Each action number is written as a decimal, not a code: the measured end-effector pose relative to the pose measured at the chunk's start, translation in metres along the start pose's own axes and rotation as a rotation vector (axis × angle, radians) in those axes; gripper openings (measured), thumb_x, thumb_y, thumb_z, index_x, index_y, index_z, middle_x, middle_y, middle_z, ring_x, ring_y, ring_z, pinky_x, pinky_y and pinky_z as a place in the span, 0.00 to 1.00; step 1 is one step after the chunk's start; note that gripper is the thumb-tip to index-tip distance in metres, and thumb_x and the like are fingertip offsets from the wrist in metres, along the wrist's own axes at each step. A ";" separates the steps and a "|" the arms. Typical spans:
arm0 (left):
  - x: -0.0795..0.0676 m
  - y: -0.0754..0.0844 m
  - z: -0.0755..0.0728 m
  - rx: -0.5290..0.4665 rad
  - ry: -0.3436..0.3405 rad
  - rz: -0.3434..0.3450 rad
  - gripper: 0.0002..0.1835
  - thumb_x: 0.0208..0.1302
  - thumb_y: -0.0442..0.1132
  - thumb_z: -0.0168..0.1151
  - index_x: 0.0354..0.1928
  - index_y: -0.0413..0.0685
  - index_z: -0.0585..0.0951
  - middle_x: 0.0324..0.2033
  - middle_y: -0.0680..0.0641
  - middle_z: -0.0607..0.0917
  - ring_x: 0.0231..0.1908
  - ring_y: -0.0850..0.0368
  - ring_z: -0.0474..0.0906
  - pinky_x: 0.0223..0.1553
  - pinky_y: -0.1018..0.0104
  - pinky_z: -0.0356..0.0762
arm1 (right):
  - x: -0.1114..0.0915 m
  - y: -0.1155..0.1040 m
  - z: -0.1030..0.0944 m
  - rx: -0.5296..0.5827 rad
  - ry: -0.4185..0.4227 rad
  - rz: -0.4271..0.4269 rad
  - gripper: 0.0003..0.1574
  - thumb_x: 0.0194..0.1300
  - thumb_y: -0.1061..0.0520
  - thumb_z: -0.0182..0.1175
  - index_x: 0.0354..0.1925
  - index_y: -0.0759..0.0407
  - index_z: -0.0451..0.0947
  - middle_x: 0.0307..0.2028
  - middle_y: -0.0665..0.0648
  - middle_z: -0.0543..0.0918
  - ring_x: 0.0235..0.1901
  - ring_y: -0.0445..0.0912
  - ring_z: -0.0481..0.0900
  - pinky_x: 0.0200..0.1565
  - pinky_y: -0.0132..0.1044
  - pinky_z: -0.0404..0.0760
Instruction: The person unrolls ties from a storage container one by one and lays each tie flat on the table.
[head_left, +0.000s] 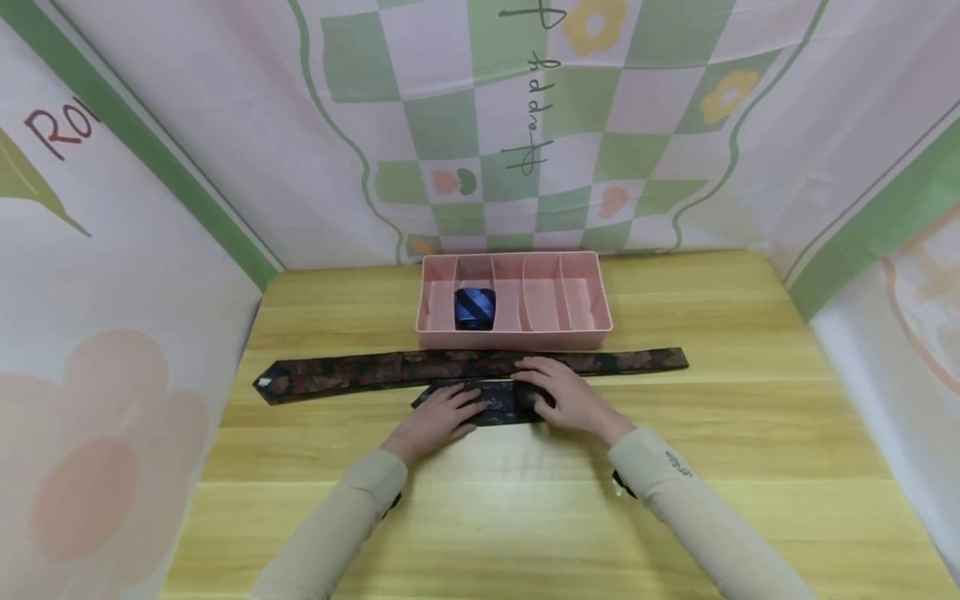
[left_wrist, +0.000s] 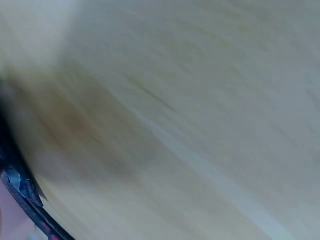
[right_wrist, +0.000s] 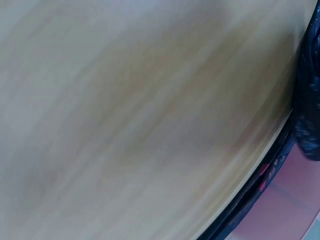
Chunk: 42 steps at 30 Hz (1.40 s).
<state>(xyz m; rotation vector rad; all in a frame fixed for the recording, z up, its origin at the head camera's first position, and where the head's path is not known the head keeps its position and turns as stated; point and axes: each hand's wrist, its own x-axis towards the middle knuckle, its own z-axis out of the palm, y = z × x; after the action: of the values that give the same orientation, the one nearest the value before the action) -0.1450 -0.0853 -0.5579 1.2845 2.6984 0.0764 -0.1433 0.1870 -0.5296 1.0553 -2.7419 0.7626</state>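
A dark navy patterned necktie (head_left: 497,400) lies across the table in front of me, its right end bunched into a dark roll. My left hand (head_left: 438,418) rests on its left part with fingers spread. At the other end, my right hand (head_left: 567,396) grips the roll between fingers and thumb. Along the right edge of the right wrist view the dark roll (right_wrist: 309,100) shows close up. Just behind lies a longer dark floral necktie (head_left: 360,372), stretched flat from left to right; the right hand's fingertips overlap it in the head view.
A pink divided box (head_left: 517,340) stands at the back of the wooden table (head_left: 510,517). One of its compartments holds a rolled blue striped necktie (head_left: 475,308). Printed cloth (head_left: 517,125) hangs behind the table and on both sides.
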 end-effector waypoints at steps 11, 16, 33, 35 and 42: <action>-0.016 -0.011 0.003 0.012 -0.043 -0.036 0.25 0.73 0.55 0.42 0.69 0.64 0.63 0.68 0.52 0.67 0.69 0.48 0.61 0.70 0.48 0.60 | -0.002 -0.002 0.002 -0.013 -0.007 -0.001 0.12 0.60 0.62 0.54 0.36 0.54 0.85 0.48 0.58 0.83 0.54 0.56 0.76 0.58 0.55 0.72; -0.017 -0.012 0.004 -0.004 -0.009 -0.030 0.24 0.72 0.54 0.44 0.67 0.63 0.67 0.67 0.51 0.69 0.68 0.46 0.62 0.69 0.46 0.60 | -0.002 -0.004 0.005 -0.048 0.040 0.039 0.06 0.57 0.50 0.65 0.29 0.50 0.79 0.43 0.56 0.81 0.49 0.51 0.76 0.55 0.51 0.75; -0.045 -0.034 0.010 -0.041 0.048 -0.087 0.22 0.70 0.50 0.48 0.65 0.61 0.70 0.61 0.51 0.75 0.62 0.48 0.69 0.64 0.48 0.66 | -0.018 0.013 0.002 -0.061 0.149 -0.016 0.24 0.52 0.68 0.51 0.44 0.54 0.83 0.51 0.63 0.80 0.51 0.59 0.74 0.54 0.58 0.72; -0.050 -0.037 0.010 -0.043 0.058 -0.094 0.24 0.69 0.49 0.49 0.67 0.63 0.68 0.60 0.50 0.75 0.61 0.48 0.69 0.64 0.47 0.66 | -0.021 0.015 0.001 -0.065 0.131 -0.012 0.24 0.52 0.69 0.50 0.44 0.55 0.83 0.51 0.62 0.81 0.53 0.60 0.74 0.56 0.59 0.71; -0.058 -0.042 0.011 -0.024 0.085 -0.119 0.24 0.69 0.55 0.48 0.66 0.65 0.68 0.59 0.48 0.75 0.60 0.47 0.69 0.63 0.44 0.66 | -0.023 0.013 0.001 -0.017 0.106 0.134 0.09 0.63 0.59 0.55 0.41 0.59 0.80 0.48 0.62 0.80 0.52 0.58 0.74 0.57 0.57 0.72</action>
<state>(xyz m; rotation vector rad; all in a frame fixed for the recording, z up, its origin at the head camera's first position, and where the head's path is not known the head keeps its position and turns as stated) -0.1394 -0.1567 -0.5667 1.1357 2.8302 0.1522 -0.1342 0.2088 -0.5423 0.8098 -2.7441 0.7877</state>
